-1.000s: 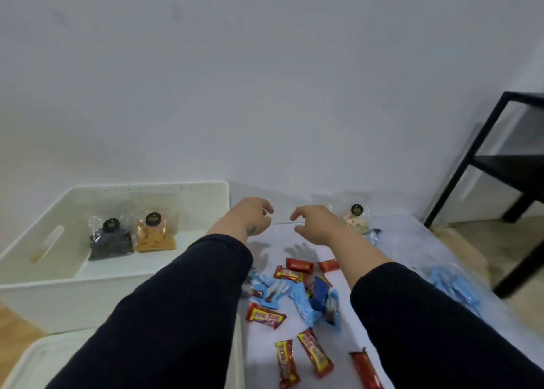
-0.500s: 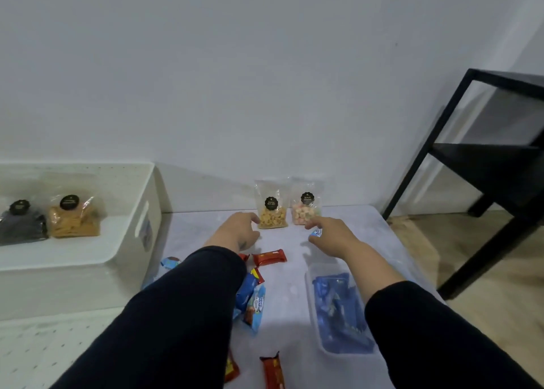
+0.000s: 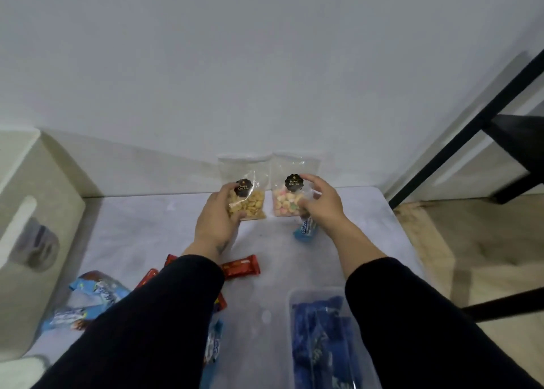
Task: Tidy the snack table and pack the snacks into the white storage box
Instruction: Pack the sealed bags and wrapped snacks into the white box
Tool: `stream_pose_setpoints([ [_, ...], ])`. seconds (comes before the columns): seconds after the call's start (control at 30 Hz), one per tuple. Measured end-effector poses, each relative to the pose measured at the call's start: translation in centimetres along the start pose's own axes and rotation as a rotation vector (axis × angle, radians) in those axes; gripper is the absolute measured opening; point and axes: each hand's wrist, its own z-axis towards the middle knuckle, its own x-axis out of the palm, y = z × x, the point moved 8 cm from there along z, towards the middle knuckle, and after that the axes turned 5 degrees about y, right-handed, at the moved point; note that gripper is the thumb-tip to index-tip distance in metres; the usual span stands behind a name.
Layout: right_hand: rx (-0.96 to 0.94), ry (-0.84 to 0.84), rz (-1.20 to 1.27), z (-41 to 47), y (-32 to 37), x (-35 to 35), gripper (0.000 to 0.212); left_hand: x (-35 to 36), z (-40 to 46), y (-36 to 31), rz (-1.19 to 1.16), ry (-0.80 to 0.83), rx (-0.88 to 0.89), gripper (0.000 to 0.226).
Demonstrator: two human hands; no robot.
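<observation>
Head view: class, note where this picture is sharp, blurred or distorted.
Head view: the two clear snack bags, nuts and pastel biscuits, are sharpest; the white storage box and black shelf frame smear at the edges; wide-angle lens bends the frame.

A plain white wall (image 3: pixel 265 64) fills the upper view and meets the rear edge of a pale grey table surface (image 3: pixel 141 229). At right, a black metal shelf frame (image 3: pixel 468 129) stands on a light wood-grain floor (image 3: pixel 477 247), close to the wall. Lighting is soft and even, with faint shadows at the wall's base.
</observation>
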Motion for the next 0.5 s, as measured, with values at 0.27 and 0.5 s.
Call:
stream_pose_setpoints([
  [0.27, -0.053, -0.063, 0.017, 1.3, -0.5, 0.2, 0.053, -0.4, 0.4, 0.3, -0.136, -0.078, -0.034, 0.055],
  [0.5, -0.147, -0.053, 0.037, -1.6, 1.8, -1.1, 0.04, -2.8, -2.8, -0.8, -0.077, -0.148, -0.048, 0.062],
])
